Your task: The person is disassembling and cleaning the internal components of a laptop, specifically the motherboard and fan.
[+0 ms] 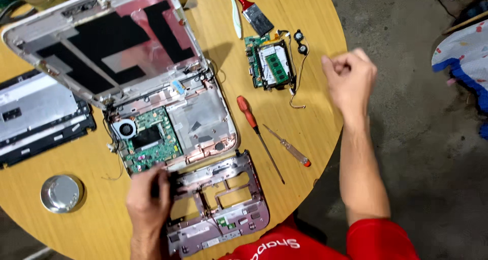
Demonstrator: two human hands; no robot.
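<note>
Palmrest frame (216, 204), pinkish-grey w/ cut-out openings, lies on the round wooden table (315, 16) right under my left hand (147, 196), running off to the right of my fingers and toward my body. Only one view, head cam, looking down.

Risks, as I judge them: the frame's far edge sits touching the opened laptop base (173, 128), and the green mainboard w/ fan (124, 129) is just beyond my left fingertips. If I lift or drag the frame at a tilt, a corner could scrape the board or catch the thin loose wires near the fan. The frame is thin plastic; held at one corner only, it could flex or crack. The near end is close to the table edge, so a slip could send it off. My right forearm hangs beside the red-handled screwdriver (249, 115) and the smaller clear-handled one (290, 149); a careless sweep could roll them off.

Left fingers: curled down, closed over the frame's upper-left corner, thumb side hidden, so grip looks firm but can't see how far they wrap under. Right hand (351, 77): up in the air past the table's right edge, fingers folded into a loose fist; can't tell whether anything small is pinched inside. The small board w/ speakers (272, 64) lies left of that fist, apart. Metal tin lid (61, 193) sits left of my left hand, apart.
</note>
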